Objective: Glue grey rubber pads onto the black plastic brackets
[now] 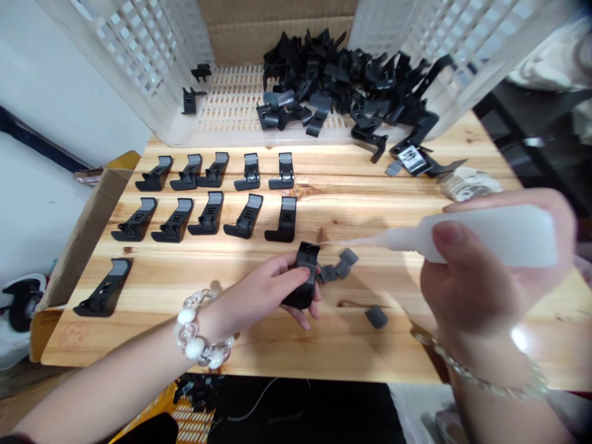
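My left hand (282, 283) grips a black plastic clip (306, 262) above the wooden table, thumb on its face. In my right hand (481, 277) is a white squeeze bottle (499, 234), lying sideways with its thin nozzle pointing left. The nozzle's tip reaches the upper end of the clip; whether it touches, I cannot tell. Just right of the clip lie several small grey pads (342, 269), and a single grey pad (376, 316) sits nearer the front edge. Rows of similar black clips (210, 213) with grey pads on their upper ends stand at the left.
A white plastic crate (231, 132) at the back holds a heap of black clips (333, 74), some spilling onto the table (370, 185). A roll of tape (469, 183) lies at the right. Cardboard (69, 246) stands beside the left edge; below the front is a yellow crate (189, 422).
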Tool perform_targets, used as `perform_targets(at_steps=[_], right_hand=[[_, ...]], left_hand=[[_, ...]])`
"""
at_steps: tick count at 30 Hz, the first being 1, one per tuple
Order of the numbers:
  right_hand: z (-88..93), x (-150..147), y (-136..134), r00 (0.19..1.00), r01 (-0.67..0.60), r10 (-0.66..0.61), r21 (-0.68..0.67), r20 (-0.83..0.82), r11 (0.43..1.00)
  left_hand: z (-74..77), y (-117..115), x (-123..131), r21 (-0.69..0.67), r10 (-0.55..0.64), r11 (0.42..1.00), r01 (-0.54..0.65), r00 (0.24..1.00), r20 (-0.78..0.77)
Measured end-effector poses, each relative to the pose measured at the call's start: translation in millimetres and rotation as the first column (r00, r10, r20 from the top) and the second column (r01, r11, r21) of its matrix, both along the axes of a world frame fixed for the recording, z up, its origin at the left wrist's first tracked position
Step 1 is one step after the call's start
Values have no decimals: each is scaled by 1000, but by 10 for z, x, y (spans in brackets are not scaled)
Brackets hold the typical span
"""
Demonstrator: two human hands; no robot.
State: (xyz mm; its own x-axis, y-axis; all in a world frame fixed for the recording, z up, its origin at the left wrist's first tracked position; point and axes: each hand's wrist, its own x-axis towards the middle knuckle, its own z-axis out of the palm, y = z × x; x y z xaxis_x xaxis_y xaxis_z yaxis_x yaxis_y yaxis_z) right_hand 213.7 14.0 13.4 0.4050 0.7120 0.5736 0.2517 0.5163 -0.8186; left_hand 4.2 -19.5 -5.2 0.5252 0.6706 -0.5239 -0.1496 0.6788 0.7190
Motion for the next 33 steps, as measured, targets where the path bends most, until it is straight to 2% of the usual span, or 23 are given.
perform_targets(at_steps=[8,15,22,28,33], right_hand=[[-11,-15,-16,999,-5,6,-26,50,1000],[-29,38,36,1000,-17,19,92,-24,996],[-38,8,29,999,-42,41,24,13,999],[-8,24,33,999,-28,30,53,-42,998],[10,43,46,999,8,-11,65,43,998]], left_hand=[[-85,-26,-13,49,4,999,-5,1000,28],[-67,-19,-13,53,-1,999,1,1000,1],[-81,-32,-17,65,-14,998,14,1000,0],[-47,-22,-8,70,-17,997,20,999,-45],[-61,-27,-13,79,-21,997,25,999,-46]])
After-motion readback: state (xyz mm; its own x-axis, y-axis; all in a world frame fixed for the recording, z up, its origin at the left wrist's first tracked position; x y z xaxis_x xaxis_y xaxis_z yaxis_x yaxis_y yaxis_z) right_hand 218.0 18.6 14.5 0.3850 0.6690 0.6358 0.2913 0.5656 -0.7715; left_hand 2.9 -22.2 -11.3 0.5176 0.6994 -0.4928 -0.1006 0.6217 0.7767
